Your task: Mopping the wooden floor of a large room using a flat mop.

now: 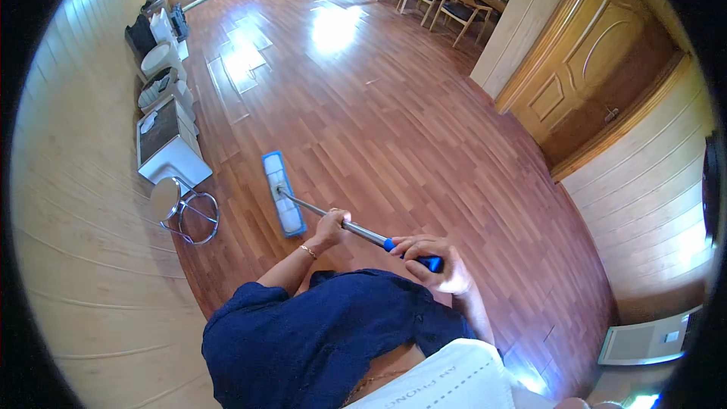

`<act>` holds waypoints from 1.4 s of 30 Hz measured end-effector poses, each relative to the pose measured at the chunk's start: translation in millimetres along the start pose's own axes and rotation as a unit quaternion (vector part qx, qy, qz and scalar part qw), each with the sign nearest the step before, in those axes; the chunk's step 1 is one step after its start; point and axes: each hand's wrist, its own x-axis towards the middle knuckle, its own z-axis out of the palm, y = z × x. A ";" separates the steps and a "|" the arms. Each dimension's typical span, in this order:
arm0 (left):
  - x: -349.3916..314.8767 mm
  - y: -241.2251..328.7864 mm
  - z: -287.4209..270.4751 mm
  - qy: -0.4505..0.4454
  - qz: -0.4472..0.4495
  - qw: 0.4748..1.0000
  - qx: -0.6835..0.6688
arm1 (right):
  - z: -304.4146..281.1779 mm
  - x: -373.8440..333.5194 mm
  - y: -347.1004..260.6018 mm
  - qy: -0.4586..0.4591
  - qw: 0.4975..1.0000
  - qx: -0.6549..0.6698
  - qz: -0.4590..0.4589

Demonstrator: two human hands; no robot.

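Note:
A flat mop (289,212) with a blue-edged, whitish head lies on the wood floor ahead and left of me. Its metal pole slants from the head back toward my body. Partway along the pole, my left hand (331,226) is closed around the metal; a bracelet circles that wrist. My right hand (432,259) grips the blue handle at the pole's upper end, fingers wrapped over it.
Along the left wall stand a round stool (184,208), a white cabinet (185,155) and several other items. A closed wooden door (587,68) is on the right. Chairs (460,11) line a long counter at the back. A pale appliance (644,339) sits at lower right.

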 end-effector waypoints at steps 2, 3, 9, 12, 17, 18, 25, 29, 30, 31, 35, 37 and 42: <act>14.4 23.7 -2.3 -0.022 0.023 0.999 0.005 | -14.7 8.8 -27.1 0.000 0.998 -0.052 -0.036; 19.4 32.3 -0.7 -0.020 0.041 0.999 -0.021 | -21.0 14.4 -42.3 -0.014 0.996 -0.076 -0.049; 52.9 88.8 -55.4 -0.088 0.128 0.971 -0.184 | -11.9 99.4 -146.7 -0.066 0.972 -0.140 -0.174; 79.3 94.1 -133.9 -0.170 0.174 0.939 -0.243 | 33.9 185.9 -186.5 -0.117 0.962 -0.026 -0.244; 109.2 74.3 -264.9 -0.302 0.204 0.890 -0.276 | 109.8 340.9 -237.9 -0.228 0.916 0.024 -0.328; 114.2 61.0 -285.9 -0.354 0.190 0.864 -0.304 | 125.2 369.8 -237.8 -0.253 0.911 0.024 -0.326; 173.9 21.5 -345.3 -0.278 0.339 0.898 0.024 | 159.4 389.7 -121.1 -0.237 0.947 -0.034 -0.213; 207.5 72.1 -418.0 -0.148 0.344 0.917 -0.139 | 151.1 372.2 -40.9 -0.196 0.962 0.066 -0.179; 205.5 97.1 -445.0 -0.133 0.384 0.894 -0.191 | 151.1 374.0 -27.2 -0.202 0.959 0.065 -0.186; 197.0 111.4 -443.2 -0.111 0.444 0.841 -0.289 | 147.1 367.1 -5.5 -0.215 0.956 0.060 -0.188; 179.5 181.1 -466.3 -0.210 0.571 0.641 -0.468 | 159.3 345.1 65.7 -0.074 0.980 -0.064 -0.176; 170.7 215.6 -439.5 -0.085 0.604 0.526 -0.593 | 158.2 346.6 81.2 -0.120 0.992 0.019 -0.042; 166.6 221.0 -424.8 -0.087 0.615 0.555 -0.553 | 146.7 339.8 122.1 -0.194 0.977 0.008 0.092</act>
